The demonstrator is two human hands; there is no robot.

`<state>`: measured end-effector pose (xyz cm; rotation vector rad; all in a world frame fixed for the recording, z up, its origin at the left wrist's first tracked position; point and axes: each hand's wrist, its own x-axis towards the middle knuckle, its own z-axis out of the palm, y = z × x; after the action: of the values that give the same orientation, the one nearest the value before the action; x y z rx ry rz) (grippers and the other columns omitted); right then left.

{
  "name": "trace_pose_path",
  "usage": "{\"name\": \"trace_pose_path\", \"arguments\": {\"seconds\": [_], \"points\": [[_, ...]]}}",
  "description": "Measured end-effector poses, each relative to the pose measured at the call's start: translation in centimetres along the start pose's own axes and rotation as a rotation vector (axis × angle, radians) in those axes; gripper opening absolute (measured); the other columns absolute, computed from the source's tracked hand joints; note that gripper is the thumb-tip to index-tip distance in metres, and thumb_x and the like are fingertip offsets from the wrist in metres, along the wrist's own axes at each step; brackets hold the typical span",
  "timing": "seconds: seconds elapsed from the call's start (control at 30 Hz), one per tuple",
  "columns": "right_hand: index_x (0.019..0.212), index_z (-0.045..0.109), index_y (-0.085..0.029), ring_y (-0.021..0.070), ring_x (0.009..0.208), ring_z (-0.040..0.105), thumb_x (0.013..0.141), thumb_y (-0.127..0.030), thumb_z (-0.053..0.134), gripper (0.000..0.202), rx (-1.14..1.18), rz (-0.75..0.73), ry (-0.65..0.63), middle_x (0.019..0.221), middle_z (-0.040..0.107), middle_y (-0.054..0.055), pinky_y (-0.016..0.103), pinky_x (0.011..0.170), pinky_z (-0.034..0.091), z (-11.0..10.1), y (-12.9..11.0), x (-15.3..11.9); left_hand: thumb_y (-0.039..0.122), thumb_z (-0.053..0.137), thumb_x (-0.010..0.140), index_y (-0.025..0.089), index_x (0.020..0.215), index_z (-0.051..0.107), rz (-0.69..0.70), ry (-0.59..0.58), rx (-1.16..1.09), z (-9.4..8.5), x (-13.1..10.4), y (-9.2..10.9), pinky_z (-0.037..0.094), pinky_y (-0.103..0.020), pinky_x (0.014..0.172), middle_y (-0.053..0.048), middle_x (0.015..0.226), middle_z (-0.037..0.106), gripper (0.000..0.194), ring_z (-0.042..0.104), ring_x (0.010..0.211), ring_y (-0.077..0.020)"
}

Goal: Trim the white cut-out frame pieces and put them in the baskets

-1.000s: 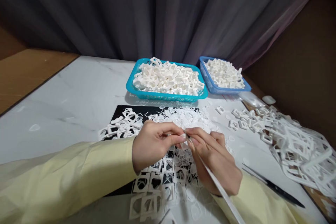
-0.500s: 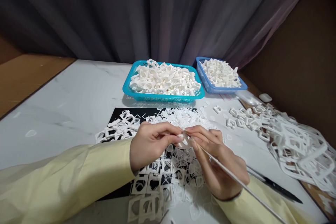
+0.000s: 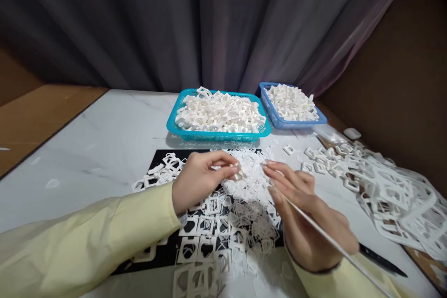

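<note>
Between the thumb and fingers of my left hand (image 3: 202,179) is a small white foam piece (image 3: 238,174). My right hand (image 3: 307,214) grips a thin pale rod (image 3: 331,243) that slants down toward the lower right; its tip is hidden at the fingers. A gap separates the two hands. Below them, a heap of small clear-white flakes (image 3: 249,170) covers part of a black mat (image 3: 159,258). Square white frames with cut-out holes (image 3: 189,248) lie in rows on the mat, and more white pieces (image 3: 171,164) are piled left of my left hand.
A turquoise basket (image 3: 171,123) full of white pieces stands behind the mat, with a blue basket (image 3: 296,124) of similar pieces to its right. Tangled white strips (image 3: 401,200) fill the right side. A black-handled knife (image 3: 382,260) lies near my right forearm.
My right hand has drawn away from my left, moving right and down with the rod. The foam piece, earlier between both hands, is now in my left hand alone.
</note>
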<state>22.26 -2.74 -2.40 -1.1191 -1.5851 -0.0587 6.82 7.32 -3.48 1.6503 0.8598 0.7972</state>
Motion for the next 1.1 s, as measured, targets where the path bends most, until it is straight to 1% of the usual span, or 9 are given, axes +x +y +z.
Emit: {"name": "trace_pose_path", "arguments": {"seconds": [0.2,0.3,0.4,0.53,0.6,0.67,0.8,0.93,1.1], "points": [[0.087,0.068,-0.022,0.0230,0.073,0.070,0.077,-0.007,0.062,0.019,-0.061,0.058,0.280,0.082,0.072,0.002,0.037,0.064,0.049,0.0,1.5,0.6,0.021,0.052,0.081,0.013,0.086,0.066,0.338,0.094,0.796,-3.0,8.8,1.8,0.049,-0.029,0.074,-0.006,0.081,0.070,0.016,0.065,0.075,-0.0165],[0.084,0.070,-0.022,0.0159,0.050,0.063,0.075,-0.012,0.066,0.015,-0.079,0.093,0.282,0.069,0.070,0.000,0.034,0.056,0.049,0.0,2.3,0.5,0.011,0.055,0.073,0.013,0.088,0.067,0.321,0.043,0.922,-3.5,13.6,2.5,0.045,-0.033,0.079,-0.007,0.084,0.069,0.019,0.063,0.084,-0.0218],[0.085,0.070,-0.025,0.0133,0.041,0.057,0.074,-0.016,0.068,0.015,-0.175,0.110,0.282,0.059,0.067,-0.002,0.030,0.046,0.046,-0.4,2.7,0.5,0.005,0.058,0.062,0.010,0.090,0.068,0.283,-0.035,0.983,-3.8,15.5,3.5,0.045,-0.030,0.077,-0.008,0.085,0.068,0.030,0.062,0.086,-0.0242],[0.086,0.071,-0.025,0.0146,0.048,0.063,0.076,-0.022,0.068,0.011,-0.384,0.079,0.240,0.068,0.072,0.001,0.026,0.046,0.048,-0.8,2.8,0.3,0.015,0.057,0.071,0.012,0.100,0.063,0.359,0.002,0.998,-5.3,11.6,5.4,0.042,-0.029,0.078,-0.008,0.094,0.066,0.030,0.059,0.091,-0.0229],[0.088,0.072,-0.025,0.0132,0.043,0.061,0.077,-0.022,0.067,0.013,-0.347,0.088,0.183,0.064,0.071,0.000,0.026,0.044,0.048,-0.8,2.9,0.2,0.027,0.054,0.078,0.015,0.078,0.063,0.457,0.200,0.970,-6.1,7.9,5.8,0.040,-0.028,0.069,-0.004,0.071,0.064,0.015,0.059,0.069,-0.0176],[0.092,0.071,-0.025,0.0107,0.035,0.055,0.076,-0.020,0.067,0.017,-0.225,0.114,0.142,0.058,0.068,-0.002,0.025,0.038,0.044,-0.6,2.9,0.2,0.034,0.046,0.085,0.018,0.056,0.054,0.425,0.261,1.028,-6.6,4.2,5.2,0.035,-0.027,0.059,0.001,0.048,0.048,0.034,0.048,0.049,-0.0128],[0.092,0.070,-0.026,0.0100,0.039,0.055,0.077,-0.017,0.065,0.019,-0.091,0.086,0.127,0.056,0.065,-0.003,0.023,0.036,0.044,-0.2,3.0,0.3,0.032,0.036,0.090,0.018,0.070,0.056,0.190,-0.171,1.065,-6.7,-0.5,1.2,0.036,-0.027,0.056,-0.002,0.060,0.055,0.032,0.051,0.055,-0.0156],[0.092,0.070,-0.023,0.0091,0.043,0.056,0.076,-0.015,0.066,0.018,-0.131,0.021,0.105,0.053,0.063,-0.003,0.021,0.042,0.047,0.1,2.8,0.5,0.033,0.046,0.086,0.015,0.095,0.058,0.156,-0.227,0.987,-5.9,-1.1,-2.5,0.041,-0.038,0.080,-0.012,0.100,0.061,0.024,0.054,0.094,-0.0261],[0.087,0.071,-0.022,0.0111,0.047,0.060,0.077,-0.016,0.065,0.013,-0.097,0.077,0.050,0.061,0.068,-0.001,0.024,0.048,0.051,0.3,2.8,0.2,0.032,0.051,0.081,0.015,0.086,0.057,0.115,-0.195,0.915,-5.4,-0.1,-2.4,0.044,-0.038,0.072,-0.010,0.087,0.063,0.019,0.057,0.082,-0.0246]]}}
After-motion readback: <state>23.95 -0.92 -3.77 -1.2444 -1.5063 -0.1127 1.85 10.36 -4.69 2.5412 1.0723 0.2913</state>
